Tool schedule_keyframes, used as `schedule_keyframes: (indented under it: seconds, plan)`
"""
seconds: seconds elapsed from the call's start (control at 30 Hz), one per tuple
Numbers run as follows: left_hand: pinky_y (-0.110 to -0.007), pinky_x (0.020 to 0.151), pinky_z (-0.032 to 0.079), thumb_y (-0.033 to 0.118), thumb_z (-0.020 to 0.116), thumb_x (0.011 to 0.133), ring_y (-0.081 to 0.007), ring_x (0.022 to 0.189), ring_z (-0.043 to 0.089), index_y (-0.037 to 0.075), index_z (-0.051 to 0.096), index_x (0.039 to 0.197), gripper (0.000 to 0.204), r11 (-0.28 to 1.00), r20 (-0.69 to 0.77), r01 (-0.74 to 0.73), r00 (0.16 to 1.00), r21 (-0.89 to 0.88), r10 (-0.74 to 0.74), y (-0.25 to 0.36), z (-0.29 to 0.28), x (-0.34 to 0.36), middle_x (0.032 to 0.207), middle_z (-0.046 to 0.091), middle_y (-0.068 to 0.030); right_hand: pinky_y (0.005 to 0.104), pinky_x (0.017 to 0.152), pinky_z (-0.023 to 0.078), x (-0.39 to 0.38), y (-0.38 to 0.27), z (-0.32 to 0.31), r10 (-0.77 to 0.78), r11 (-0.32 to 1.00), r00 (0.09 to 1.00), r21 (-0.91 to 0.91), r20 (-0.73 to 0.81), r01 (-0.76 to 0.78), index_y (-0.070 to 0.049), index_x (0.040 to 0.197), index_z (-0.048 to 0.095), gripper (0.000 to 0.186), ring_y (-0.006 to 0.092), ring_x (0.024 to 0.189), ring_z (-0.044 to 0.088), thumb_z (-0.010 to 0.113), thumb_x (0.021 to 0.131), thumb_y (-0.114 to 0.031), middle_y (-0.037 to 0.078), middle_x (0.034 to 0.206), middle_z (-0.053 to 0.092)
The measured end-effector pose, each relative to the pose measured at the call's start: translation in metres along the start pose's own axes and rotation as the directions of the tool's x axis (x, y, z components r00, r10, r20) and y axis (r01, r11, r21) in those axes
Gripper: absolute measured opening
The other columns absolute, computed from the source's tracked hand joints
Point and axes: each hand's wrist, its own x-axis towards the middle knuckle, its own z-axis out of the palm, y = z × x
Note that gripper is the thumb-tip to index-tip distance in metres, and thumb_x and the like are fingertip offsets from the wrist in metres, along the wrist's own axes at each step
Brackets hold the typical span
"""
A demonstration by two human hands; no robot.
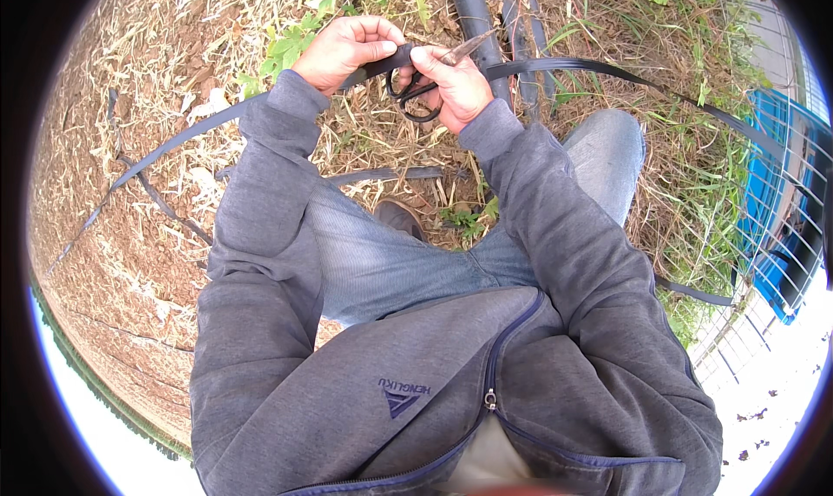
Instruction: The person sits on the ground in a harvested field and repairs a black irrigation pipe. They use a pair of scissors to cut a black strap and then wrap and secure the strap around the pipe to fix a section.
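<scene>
A long flat black hose (186, 138), like drip tape, crosses in front of me from the left to the wire mesh at the right. My left hand (349, 53) is closed on it, thumb and fingers pinching a dark section. Close beside it, my right hand (458, 84) is closed round a pair of scissors (420, 112). Their black handle loops hang below the fingers, and the blades point up and right, away from the hose. My right thumb presses the same dark section of hose near my left fingertips. The exact joint between the fingers is partly hidden.
A thick black pipe (471, 14) and thinner pipes run away from me beyond my right hand. Dry straw (173, 40) covers the soil, with green weeds (291, 45) near my left hand. At the right stand wire mesh (803, 179) and a blue object (768, 279).
</scene>
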Motion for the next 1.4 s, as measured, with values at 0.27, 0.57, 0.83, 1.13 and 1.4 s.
schedule_keyframes:
  seconds: [0.27, 0.57, 0.83, 1.13, 1.4]
  plan:
    - [-0.024, 0.079, 0.053, 0.008, 0.065, 0.096, -0.0082, 0.086, 0.065, 0.003, 0.066, 0.109, 0.013, 0.999, 0.012, 0.007, 1.0, 0.035, -0.008, -0.001, -0.002, 0.0, 0.097, 0.07, -0.0005, 0.0334, 0.077, 0.057, -0.004, -0.003, 0.0, 0.013, 0.999, 0.999, 0.046, 0.04, -0.015, -0.004, 0.102, 0.066, 0.013, 0.0183, 0.083, 0.069, 0.07, 0.095, -0.014, 0.008, 0.09, 0.069]
    - [-0.024, 0.082, 0.053, 0.005, 0.065, 0.096, -0.008, 0.089, 0.065, 0.001, 0.067, 0.108, 0.013, 0.985, 0.044, -0.005, 0.999, 0.174, -0.003, -0.006, -0.004, 0.005, 0.097, 0.07, -0.0007, 0.032, 0.075, 0.056, -0.005, -0.008, -0.003, 0.024, 0.991, 0.998, -0.131, 0.056, -0.016, -0.002, 0.1, 0.067, 0.009, 0.0185, 0.079, 0.069, 0.069, 0.092, -0.006, 0.009, 0.086, 0.07]
    - [-0.024, 0.083, 0.053, 0.0, 0.062, 0.095, -0.0079, 0.09, 0.065, 0.0, 0.068, 0.105, 0.011, 0.953, 0.071, -0.017, 0.997, 0.301, -0.004, -0.013, -0.006, 0.005, 0.096, 0.07, -0.0009, 0.0294, 0.065, 0.055, -0.012, -0.016, -0.003, 0.106, 0.96, 0.994, -0.258, -0.011, -0.105, -0.003, 0.097, 0.069, 0.009, 0.0147, 0.068, 0.068, 0.068, 0.092, -0.011, 0.006, 0.082, 0.071]
    - [-0.025, 0.081, 0.054, 0.004, 0.063, 0.096, -0.0078, 0.087, 0.065, 0.001, 0.068, 0.106, 0.012, 0.977, 0.052, -0.046, 0.998, 0.206, 0.036, -0.004, 0.0, 0.003, 0.094, 0.07, -0.0009, 0.0317, 0.065, 0.056, -0.014, -0.01, -0.008, 0.094, 0.981, 0.996, -0.167, -0.003, -0.093, -0.004, 0.102, 0.068, 0.025, 0.0163, 0.074, 0.069, 0.068, 0.097, -0.029, 0.006, 0.088, 0.071]
    - [-0.023, 0.079, 0.053, 0.005, 0.064, 0.096, -0.0068, 0.086, 0.064, 0.002, 0.068, 0.106, 0.011, 0.973, 0.068, -0.057, 0.997, 0.223, 0.043, -0.004, 0.0, 0.002, 0.094, 0.07, 0.0003, 0.0322, 0.069, 0.059, -0.013, -0.004, -0.006, 0.073, 0.983, 0.997, -0.173, 0.021, -0.069, -0.002, 0.106, 0.067, 0.032, 0.0177, 0.079, 0.071, 0.067, 0.098, -0.032, 0.008, 0.091, 0.071]
